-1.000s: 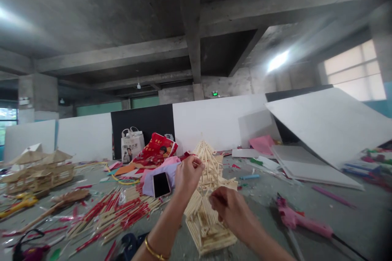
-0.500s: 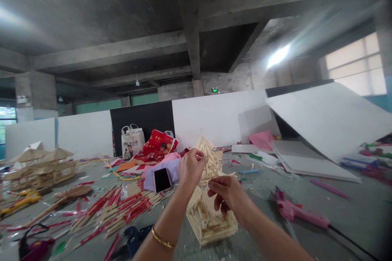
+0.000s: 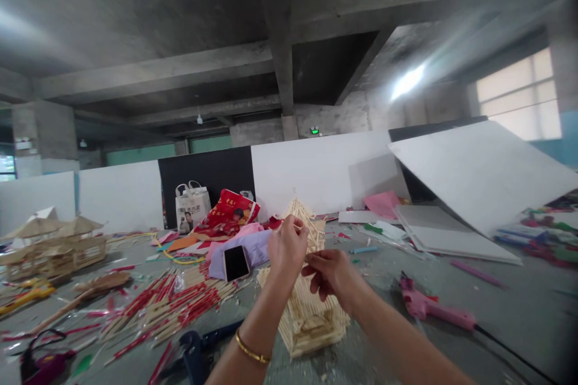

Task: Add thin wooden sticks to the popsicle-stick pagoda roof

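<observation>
At the middle of the grey counter, we're right in at the stick model, both hands working close over its midsection. Our left hand is narrow, fingertips drawn together up beside the pointed roof; our right hand comes in lower, thumb and forefinger nearly meeting, the other fingers curled. Whether either pinch has a sliver of wood in it, we can't tell; it's too small and blurred. It looks like fine fitting work, and we'd judge that the next move calls for a light touch and steady wrists, with slim sticks so near our knuckles.

And what textures! Pale, slender rods lie side by side in ribbed, sloping panels, widening to a stacked, angular base at the near end, then gathering into a spiky cone at the far end. Off to our left, loose sticks fan out, some in glossy red, near a flat, dark-screened phone against soft lilac cloth. To our right lies a smooth pink glue gun, its black cord trailing.
</observation>
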The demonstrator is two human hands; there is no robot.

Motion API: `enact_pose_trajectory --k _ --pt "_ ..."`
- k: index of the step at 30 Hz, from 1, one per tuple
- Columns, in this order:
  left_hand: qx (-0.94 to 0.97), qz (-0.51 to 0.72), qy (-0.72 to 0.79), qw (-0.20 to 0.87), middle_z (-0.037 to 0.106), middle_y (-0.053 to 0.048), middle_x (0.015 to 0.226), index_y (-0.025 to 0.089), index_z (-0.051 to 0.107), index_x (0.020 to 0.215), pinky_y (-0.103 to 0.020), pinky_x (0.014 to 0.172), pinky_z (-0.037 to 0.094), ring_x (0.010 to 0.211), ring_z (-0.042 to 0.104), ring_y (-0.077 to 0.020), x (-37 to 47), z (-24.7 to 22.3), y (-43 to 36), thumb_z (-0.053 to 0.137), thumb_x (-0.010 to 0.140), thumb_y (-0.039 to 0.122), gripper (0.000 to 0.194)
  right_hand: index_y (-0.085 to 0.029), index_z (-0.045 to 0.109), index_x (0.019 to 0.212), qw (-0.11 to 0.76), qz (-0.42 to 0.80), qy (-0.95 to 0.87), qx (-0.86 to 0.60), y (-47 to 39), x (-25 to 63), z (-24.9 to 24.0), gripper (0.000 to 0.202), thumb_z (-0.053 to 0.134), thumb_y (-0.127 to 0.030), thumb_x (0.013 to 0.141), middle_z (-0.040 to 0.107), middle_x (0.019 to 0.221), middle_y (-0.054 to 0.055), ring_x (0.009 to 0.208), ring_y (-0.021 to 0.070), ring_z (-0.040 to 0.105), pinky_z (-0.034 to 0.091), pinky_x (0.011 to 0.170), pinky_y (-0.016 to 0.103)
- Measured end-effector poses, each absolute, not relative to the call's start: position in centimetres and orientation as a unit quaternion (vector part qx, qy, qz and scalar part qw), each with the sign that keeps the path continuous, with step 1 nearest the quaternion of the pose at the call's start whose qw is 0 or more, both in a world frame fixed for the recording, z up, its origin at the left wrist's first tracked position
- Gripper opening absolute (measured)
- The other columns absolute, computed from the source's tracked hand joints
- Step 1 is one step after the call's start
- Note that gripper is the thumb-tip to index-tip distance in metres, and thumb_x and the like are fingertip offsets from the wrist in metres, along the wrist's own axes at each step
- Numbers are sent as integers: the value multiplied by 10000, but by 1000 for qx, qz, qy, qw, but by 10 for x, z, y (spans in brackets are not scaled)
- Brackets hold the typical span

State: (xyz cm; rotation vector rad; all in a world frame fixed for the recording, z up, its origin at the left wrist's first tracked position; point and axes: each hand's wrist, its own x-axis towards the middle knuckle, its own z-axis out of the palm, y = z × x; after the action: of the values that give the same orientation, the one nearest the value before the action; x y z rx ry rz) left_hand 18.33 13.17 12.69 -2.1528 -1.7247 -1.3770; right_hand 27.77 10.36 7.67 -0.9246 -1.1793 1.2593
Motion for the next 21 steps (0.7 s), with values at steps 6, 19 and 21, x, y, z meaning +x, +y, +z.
enact_pose_trajectory --k 6,19,21 --pt "-701 -443 -557 46 675 2 767 244 557 788 -257 624 350 744 606 -180 182 126 131 525 749 281 63 -127 516 689 565 565 -479 -364 107 276 80 144 493 -253 755 633 630 34 357 82 523 359 299 183" --pt "-729 -459 -505 54 671 -2 796 216 604 792 -226 650 375 743 596 -141 167 125 138 509 757 249 107 -131 517 677 572 567 -455 -380 111 275 78 95 514 -194 749 606 543 -1 356 102 539 426 325 207" --pt "-736 -460 -494 50 673 -3 793 210 611 798 -221 663 385 743 596 -135 161 124 141 518 750 238 108 -131 520 674 569 570 -456 -379 110 275 79 93 541 -204 728 613 550 5 363 108 545 428 326 211"
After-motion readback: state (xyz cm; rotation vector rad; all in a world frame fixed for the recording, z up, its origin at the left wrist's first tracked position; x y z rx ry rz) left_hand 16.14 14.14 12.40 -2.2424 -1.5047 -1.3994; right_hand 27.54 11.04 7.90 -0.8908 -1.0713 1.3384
